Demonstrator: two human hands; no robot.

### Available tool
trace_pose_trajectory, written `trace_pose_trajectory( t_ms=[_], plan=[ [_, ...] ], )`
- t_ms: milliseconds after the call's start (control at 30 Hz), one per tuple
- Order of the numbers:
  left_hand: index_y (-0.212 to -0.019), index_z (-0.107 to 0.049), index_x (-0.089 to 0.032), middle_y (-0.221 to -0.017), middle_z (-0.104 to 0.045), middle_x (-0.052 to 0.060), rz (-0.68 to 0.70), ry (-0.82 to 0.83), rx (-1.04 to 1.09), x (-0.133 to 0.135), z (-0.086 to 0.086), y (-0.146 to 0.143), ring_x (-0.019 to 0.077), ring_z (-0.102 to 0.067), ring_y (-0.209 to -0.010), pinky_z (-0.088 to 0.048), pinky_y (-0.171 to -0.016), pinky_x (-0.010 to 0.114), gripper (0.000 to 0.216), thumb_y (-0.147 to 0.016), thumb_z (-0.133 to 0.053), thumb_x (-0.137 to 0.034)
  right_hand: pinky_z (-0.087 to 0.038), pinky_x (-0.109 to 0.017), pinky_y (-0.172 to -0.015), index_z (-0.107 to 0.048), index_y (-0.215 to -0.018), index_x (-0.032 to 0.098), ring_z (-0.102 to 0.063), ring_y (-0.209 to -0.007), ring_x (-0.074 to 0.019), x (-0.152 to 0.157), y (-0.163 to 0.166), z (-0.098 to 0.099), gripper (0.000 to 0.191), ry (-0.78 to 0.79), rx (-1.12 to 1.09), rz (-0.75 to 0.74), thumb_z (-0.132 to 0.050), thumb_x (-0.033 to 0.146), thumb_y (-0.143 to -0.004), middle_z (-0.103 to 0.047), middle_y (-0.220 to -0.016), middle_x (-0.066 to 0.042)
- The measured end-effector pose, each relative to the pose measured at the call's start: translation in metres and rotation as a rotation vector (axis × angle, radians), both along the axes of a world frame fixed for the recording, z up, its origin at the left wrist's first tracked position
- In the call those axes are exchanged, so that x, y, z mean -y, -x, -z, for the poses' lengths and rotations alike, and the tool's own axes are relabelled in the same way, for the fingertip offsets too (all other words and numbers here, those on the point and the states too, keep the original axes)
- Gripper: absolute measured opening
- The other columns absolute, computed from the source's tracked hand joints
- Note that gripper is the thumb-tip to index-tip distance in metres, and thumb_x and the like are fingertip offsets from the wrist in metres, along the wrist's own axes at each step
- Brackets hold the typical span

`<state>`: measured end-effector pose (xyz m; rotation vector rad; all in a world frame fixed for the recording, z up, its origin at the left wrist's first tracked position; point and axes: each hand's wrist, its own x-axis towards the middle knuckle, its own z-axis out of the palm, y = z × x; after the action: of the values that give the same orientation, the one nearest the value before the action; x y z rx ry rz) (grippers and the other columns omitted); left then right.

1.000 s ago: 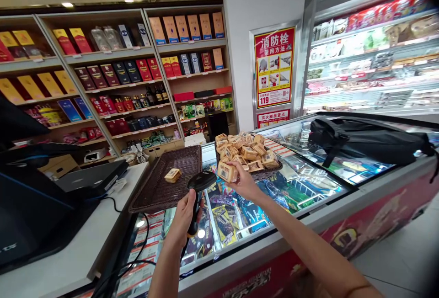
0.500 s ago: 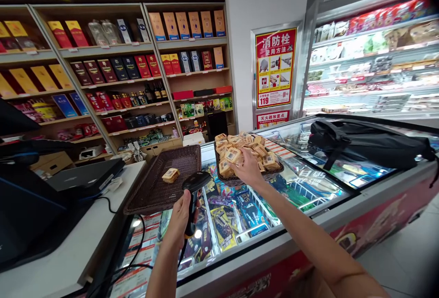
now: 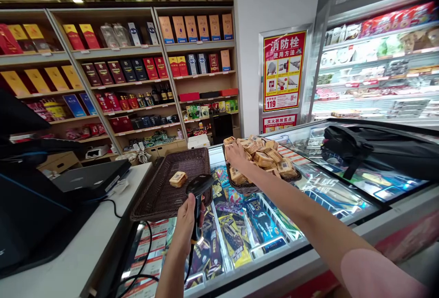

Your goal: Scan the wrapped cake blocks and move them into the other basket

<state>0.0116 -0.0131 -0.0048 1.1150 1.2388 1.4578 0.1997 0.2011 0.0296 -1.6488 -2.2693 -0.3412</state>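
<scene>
My left hand (image 3: 187, 222) is wrapped round the handle of a black barcode scanner (image 3: 199, 184), held upright over the glass freezer lid (image 3: 308, 197). My right hand (image 3: 236, 155) reaches forward onto a heap of tan wrapped packets (image 3: 270, 157) in a dark wicker basket (image 3: 244, 188). Its fingers are buried among the packets, so I cannot see whether they grip one. To the left, a flat brown wicker tray (image 3: 157, 199) holds a single tan packet (image 3: 178, 178).
A black bag (image 3: 377, 147) lies on the freezer at the right. A dark till screen (image 3: 27, 211) and a laptop-like device (image 3: 91, 177) sit on the white counter (image 3: 68, 261) at the left. The scanner cable (image 3: 142, 254) hangs beside it. Stocked shelves (image 3: 130, 69) line the back wall.
A second ago my right hand held a packet beside the scanner. It has moved back to the heap in the basket. My left hand keeps the scanner steady.
</scene>
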Motion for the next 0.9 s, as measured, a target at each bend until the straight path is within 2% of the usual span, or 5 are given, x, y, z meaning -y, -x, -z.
trace_pose_trajectory(
  t_ms=[167, 433, 567, 700, 900],
  plan=[
    [-0.092, -0.065, -0.015, -0.072, -0.063, 0.002, -0.021, 0.022, 0.057, -0.005, 0.007, 0.01, 0.008, -0.046, -0.045, -0.036, -0.039, 0.021, 0.07, -0.073, -0.057, -0.082, -0.034, -0.054, -0.102, -0.069, -0.104, 0.012, -0.051, -0.118, -0.0409, -0.014, -0.003, 0.011, 0.034, 0.1, 0.031, 0.069, -0.067, 0.035, -0.079, -0.071, -0.106, -0.021],
    [-0.094, -0.066, -0.015, -0.076, -0.065, 0.004, -0.076, 0.024, 0.134, -0.006, 0.011, 0.02, 0.009, -0.049, -0.046, -0.039, -0.041, 0.022, 0.073, -0.071, -0.058, -0.084, -0.027, -0.058, -0.108, -0.061, -0.122, 0.008, -0.047, -0.124, -0.0421, -0.005, 0.01, 0.013, 0.052, -0.026, -0.044, 0.038, -0.072, 0.03, -0.077, -0.063, -0.124, -0.026],
    [-0.089, -0.064, -0.014, -0.067, -0.059, 0.0, -0.265, -0.005, 0.162, -0.009, 0.019, 0.032, 0.0091, -0.047, -0.044, -0.036, -0.04, 0.023, 0.075, -0.068, -0.058, -0.086, -0.024, -0.055, -0.114, -0.062, -0.12, 0.012, -0.046, -0.128, -0.0378, 0.008, 0.058, 0.013, 0.038, -0.08, -0.149, -0.121, -0.065, 0.027, -0.086, -0.062, -0.126, -0.023],
    [-0.09, -0.061, -0.016, -0.065, -0.056, -0.002, -0.524, -0.062, 0.156, -0.007, 0.021, 0.042, 0.0099, -0.047, -0.044, -0.036, -0.04, 0.023, 0.072, -0.071, -0.055, -0.085, -0.031, -0.048, -0.112, -0.059, -0.123, 0.015, -0.047, -0.131, -0.0322, 0.022, 0.132, 0.02, 0.035, 0.134, -0.286, -0.24, -0.057, 0.033, -0.093, -0.06, -0.132, -0.02],
    [-0.094, -0.062, -0.017, -0.067, -0.057, -0.003, -0.578, -0.098, 0.207, -0.002, 0.019, 0.047, 0.0087, -0.048, -0.045, -0.036, -0.041, 0.022, 0.067, -0.077, -0.053, -0.081, -0.045, -0.047, -0.1, -0.052, -0.13, 0.012, -0.053, -0.128, -0.0389, 0.016, 0.222, 0.045, 0.091, 0.475, -0.336, -0.162, -0.086, 0.057, -0.059, -0.055, -0.138, -0.024]
  ],
)
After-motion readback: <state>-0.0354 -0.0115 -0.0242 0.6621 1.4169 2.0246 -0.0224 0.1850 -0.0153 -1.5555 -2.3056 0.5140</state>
